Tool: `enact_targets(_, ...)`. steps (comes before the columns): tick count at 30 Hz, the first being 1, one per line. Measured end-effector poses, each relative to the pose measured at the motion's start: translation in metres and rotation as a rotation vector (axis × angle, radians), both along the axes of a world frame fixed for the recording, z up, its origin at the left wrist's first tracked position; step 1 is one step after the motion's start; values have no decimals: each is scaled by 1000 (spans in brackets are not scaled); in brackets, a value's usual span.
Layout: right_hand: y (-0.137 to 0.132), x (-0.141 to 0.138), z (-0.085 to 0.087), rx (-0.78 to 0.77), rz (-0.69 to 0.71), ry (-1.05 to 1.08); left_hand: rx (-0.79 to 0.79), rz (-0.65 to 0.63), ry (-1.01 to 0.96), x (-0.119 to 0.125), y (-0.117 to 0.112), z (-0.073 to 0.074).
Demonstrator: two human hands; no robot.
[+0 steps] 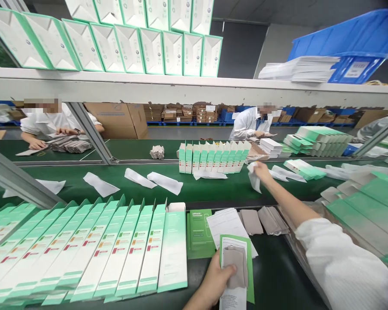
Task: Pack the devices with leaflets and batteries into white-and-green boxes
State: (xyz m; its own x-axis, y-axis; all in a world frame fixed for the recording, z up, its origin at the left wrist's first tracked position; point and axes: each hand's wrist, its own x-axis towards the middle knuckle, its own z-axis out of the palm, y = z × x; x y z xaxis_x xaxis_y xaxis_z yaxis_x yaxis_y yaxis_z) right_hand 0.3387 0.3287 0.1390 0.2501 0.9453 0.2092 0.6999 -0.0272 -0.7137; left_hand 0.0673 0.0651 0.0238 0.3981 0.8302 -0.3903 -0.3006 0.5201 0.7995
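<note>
My left hand (213,280) grips a small stack at the lower middle: a grey cloth pouch (236,262) under my thumb, a white printed leaflet (233,299) and a green booklet (250,275) behind. Farther off, over the green belt, my right hand (261,171) is closed on a thin white bag (254,178) that hangs down from the fingers. Beyond my left hand lie another green booklet (200,234), white printed sheets (224,224) and more grey pouches (273,220).
Open green-and-white cartons (123,254) stand in a row at left, others (368,206) at right. White bags (164,183) lie along the belt (116,200). A shelf (181,90) overhead bears cartons and a blue bin (342,43). Two people in white work across the belt.
</note>
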Motion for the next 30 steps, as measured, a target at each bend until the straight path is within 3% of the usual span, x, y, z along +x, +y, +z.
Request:
enact_targets(3, -43, 8, 34, 79, 53, 263, 199, -75, 30, -5, -2, 19)
enact_targets(7, -117, -19, 57, 71, 219, 530, 446, -141, 91, -18, -3, 54)
enact_targets(11, -188, -70, 58, -93, 511, 1105, 759, -413, 144, -26, -11, 84)
enact_targets(13, -212, -92, 54, -164, 597, 1418, 831, -538, 138, -26, -19, 93)
enact_targets(18, -246, -123, 36, -330, 362, 1834, 867, -559, 147, -26, -45, 97)
enact_targets(21, -264, -127, 21, -418, 273, 1816, 857, -569, 179, -33, -55, 96)
enact_targets(25, -293, -127, 7, -374, 216, 1533, 823, -561, 226, -43, -60, 98)
enact_targets(30, -308, -123, 1, -191, 354, 1157, 747, -545, 250, -46, -61, 98)
